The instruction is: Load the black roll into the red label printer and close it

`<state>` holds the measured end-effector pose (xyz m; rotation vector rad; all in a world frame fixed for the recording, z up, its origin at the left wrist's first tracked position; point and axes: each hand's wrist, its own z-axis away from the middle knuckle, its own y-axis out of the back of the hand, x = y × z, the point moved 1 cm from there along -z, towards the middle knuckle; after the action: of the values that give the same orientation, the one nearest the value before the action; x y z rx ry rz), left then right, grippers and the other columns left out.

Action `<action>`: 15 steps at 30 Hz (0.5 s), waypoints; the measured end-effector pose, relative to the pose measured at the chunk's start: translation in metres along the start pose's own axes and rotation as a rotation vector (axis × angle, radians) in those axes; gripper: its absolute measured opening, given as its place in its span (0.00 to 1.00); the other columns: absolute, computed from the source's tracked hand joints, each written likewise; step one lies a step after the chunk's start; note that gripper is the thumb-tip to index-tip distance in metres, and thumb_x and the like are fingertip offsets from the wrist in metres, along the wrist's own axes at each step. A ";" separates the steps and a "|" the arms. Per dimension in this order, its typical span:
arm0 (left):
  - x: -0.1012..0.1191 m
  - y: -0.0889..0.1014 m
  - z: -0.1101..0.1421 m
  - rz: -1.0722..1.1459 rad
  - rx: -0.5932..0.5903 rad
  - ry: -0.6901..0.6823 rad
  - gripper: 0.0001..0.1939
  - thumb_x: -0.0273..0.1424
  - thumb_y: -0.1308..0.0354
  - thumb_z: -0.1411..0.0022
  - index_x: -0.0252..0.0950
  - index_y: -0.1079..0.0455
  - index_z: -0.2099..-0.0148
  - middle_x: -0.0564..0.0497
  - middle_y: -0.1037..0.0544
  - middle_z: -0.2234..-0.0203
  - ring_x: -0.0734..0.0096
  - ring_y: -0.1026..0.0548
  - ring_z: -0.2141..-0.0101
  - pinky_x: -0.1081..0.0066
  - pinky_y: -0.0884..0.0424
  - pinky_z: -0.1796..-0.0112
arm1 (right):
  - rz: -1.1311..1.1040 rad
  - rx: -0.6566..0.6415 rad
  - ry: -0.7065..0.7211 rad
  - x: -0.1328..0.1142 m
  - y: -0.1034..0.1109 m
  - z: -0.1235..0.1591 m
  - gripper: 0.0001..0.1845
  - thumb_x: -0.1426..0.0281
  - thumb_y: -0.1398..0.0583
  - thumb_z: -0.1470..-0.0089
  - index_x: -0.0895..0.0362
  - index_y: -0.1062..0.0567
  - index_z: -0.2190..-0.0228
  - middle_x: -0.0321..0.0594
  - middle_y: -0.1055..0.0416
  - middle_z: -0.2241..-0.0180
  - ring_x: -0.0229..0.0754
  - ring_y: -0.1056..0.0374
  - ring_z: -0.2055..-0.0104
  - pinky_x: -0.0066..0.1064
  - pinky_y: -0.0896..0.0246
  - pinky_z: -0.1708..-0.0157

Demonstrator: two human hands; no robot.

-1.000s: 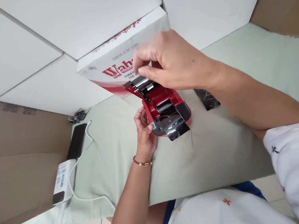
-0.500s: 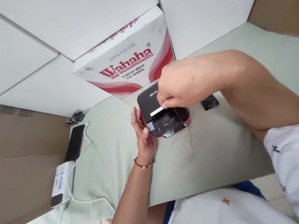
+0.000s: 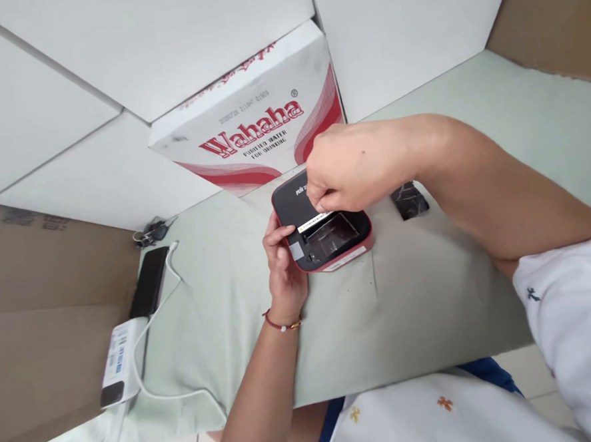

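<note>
A black box-shaped device [image 3: 287,205] with rounded corners and a red rim sits on the cloth-covered table. Its top has a white label strip [image 3: 306,226] and a recess [image 3: 339,235] with glossy, dark-looking film in it. My left hand [image 3: 283,265] grips the device's left side, one fingertip resting on its top. Over the upper right part of the device, my right hand [image 3: 337,168] is closed, fingertips pinched at the label strip; whatever lies between them is hidden. A crinkled dark piece [image 3: 410,202] lies partly behind my right forearm.
A Wahaha water carton [image 3: 255,137] stands against the white panels behind the device. Keys [image 3: 153,231], a black block [image 3: 150,282], a white box [image 3: 118,362] and a white cable [image 3: 145,333] lie at the left. Brown cardboard [image 3: 46,316] flanks the left side.
The shiny film that reached the device's front edge no longer covers it, exposing a label on the red side. My left finger has come onto the top; my right hand shifted slightly.
</note>
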<state>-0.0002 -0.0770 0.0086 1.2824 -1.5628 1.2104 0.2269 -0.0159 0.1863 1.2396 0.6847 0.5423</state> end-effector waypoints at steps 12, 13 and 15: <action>0.001 0.010 -0.001 0.112 -0.032 0.136 0.43 0.41 0.20 0.42 0.70 0.32 0.29 0.59 0.30 0.24 0.56 0.36 0.21 0.54 0.30 0.26 | -0.070 -0.315 0.114 -0.008 0.007 0.031 0.11 0.67 0.34 0.27 0.54 0.16 0.65 0.32 0.25 0.75 0.36 0.42 0.75 0.40 0.51 0.69; 0.002 0.010 0.000 0.120 -0.038 0.154 0.44 0.40 0.21 0.41 0.71 0.33 0.28 0.59 0.30 0.24 0.56 0.35 0.22 0.55 0.28 0.28 | -0.075 -0.330 0.131 -0.009 0.007 0.031 0.11 0.68 0.35 0.27 0.54 0.16 0.65 0.32 0.24 0.74 0.36 0.42 0.75 0.40 0.50 0.69; 0.003 0.009 0.000 0.136 -0.046 0.184 0.44 0.39 0.21 0.40 0.71 0.34 0.28 0.58 0.30 0.24 0.57 0.33 0.24 0.57 0.24 0.31 | -0.081 -0.358 0.155 -0.010 0.006 0.030 0.12 0.68 0.36 0.26 0.53 0.16 0.65 0.32 0.23 0.73 0.36 0.41 0.75 0.40 0.49 0.67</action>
<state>-0.0095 -0.0773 0.0093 1.0186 -1.5528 1.3294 0.2414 -0.0417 0.1992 0.8379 0.7277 0.6659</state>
